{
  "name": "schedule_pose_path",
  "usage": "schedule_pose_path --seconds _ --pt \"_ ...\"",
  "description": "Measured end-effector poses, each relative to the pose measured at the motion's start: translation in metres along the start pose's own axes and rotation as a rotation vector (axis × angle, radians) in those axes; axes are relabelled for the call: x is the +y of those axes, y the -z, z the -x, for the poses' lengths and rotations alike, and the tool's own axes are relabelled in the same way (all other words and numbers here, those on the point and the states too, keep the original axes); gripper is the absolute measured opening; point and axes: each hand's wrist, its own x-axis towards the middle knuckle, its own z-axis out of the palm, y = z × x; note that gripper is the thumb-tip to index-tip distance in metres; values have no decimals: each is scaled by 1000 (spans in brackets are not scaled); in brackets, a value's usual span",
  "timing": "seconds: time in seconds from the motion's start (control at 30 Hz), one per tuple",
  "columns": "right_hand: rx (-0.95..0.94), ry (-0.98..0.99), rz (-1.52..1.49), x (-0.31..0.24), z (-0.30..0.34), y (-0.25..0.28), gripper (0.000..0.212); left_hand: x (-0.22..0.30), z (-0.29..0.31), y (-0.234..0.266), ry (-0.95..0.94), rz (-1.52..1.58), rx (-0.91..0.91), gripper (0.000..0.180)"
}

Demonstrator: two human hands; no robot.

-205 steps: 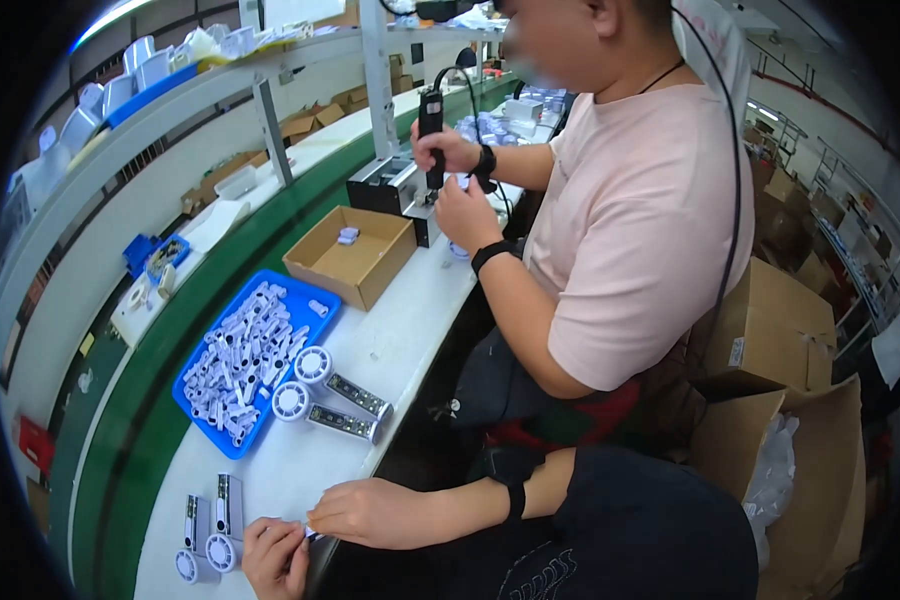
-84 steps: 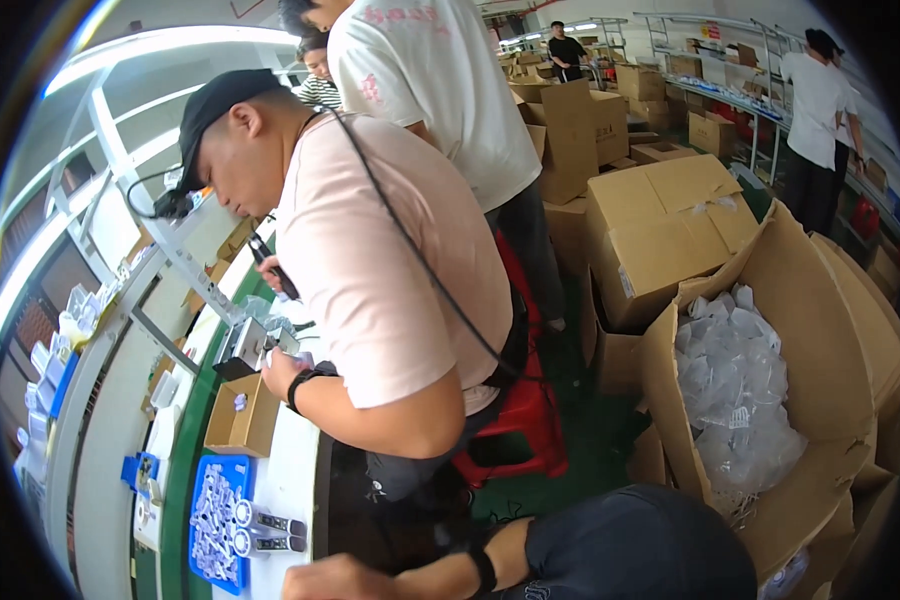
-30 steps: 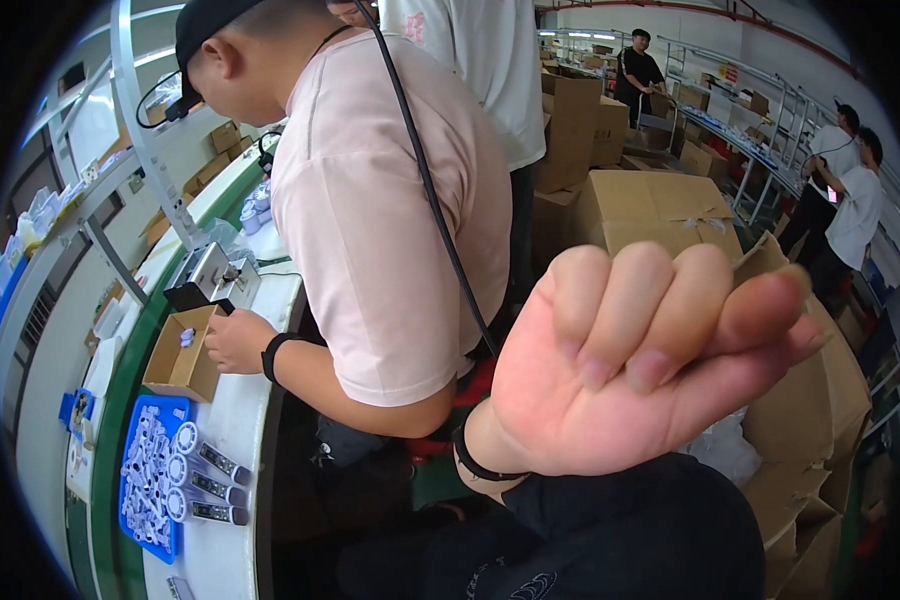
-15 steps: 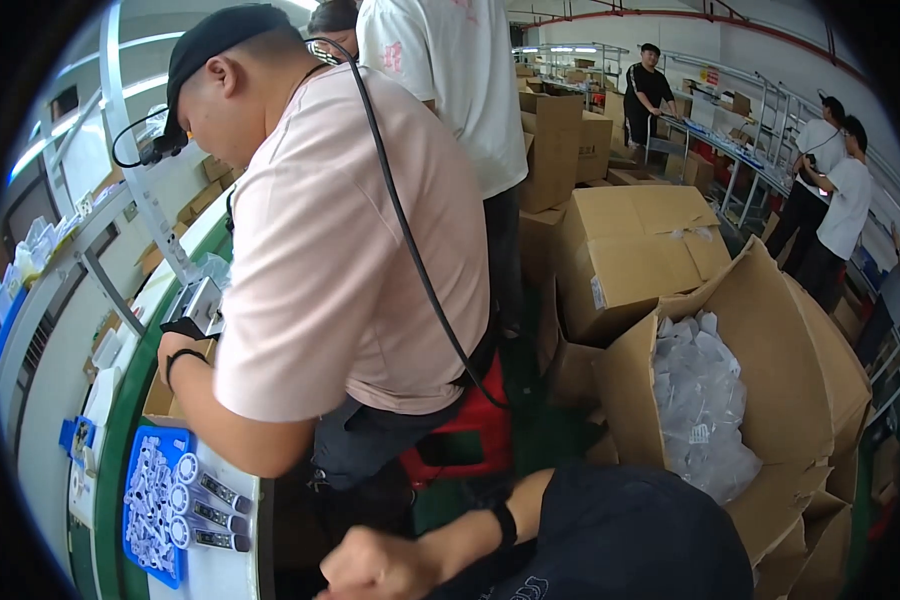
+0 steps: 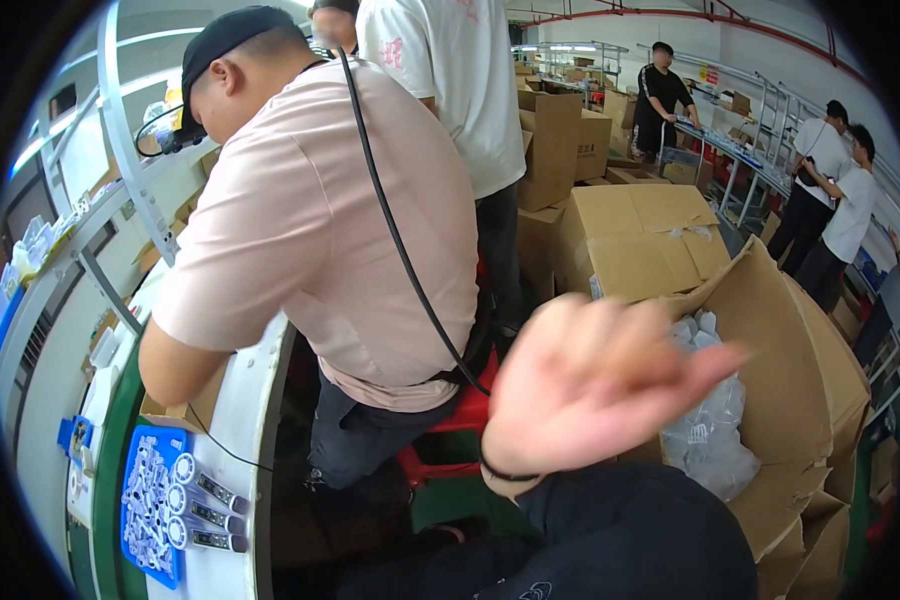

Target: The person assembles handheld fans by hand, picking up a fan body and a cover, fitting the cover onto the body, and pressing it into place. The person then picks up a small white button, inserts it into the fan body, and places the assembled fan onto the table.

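Apparently no assembly is under way: the right hand [image 5: 600, 390] is raised near the camera, apart from the bench [image 5: 210, 575], in front of the open carton [image 5: 780, 370] of clear plastic [image 5: 710, 455]. Its fingers look curled toward the palm, with one digit out to the right; blur hides whether they hold anything small. Three fans [image 5: 208, 511], boards exposed, lie on the bench against the blue tray [image 5: 160, 431] of small pale parts [image 5: 150, 505], well away from the hand. Handling one would call for lowering the hand leftward to the bench. The left hand is out of view. The co-worker [image 5: 310, 210] hides their own hands and most of the brown box [image 5: 168, 413]; the raised hand covers part of the carton.
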Motion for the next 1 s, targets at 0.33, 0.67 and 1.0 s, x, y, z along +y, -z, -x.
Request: schedule_pose_path --seconds 0.33,0.67,1.0 --pt "-122 41 -21 6 8 -26 73 24 1 75 50 131 -55 36" --pt "-760 -468 -110 -13 87 -18 26 11 -15 89 159 193 -73 35" --pt "-760 288 24 -5 20 -59 9 -20 -2 -10 128 10 164 36"
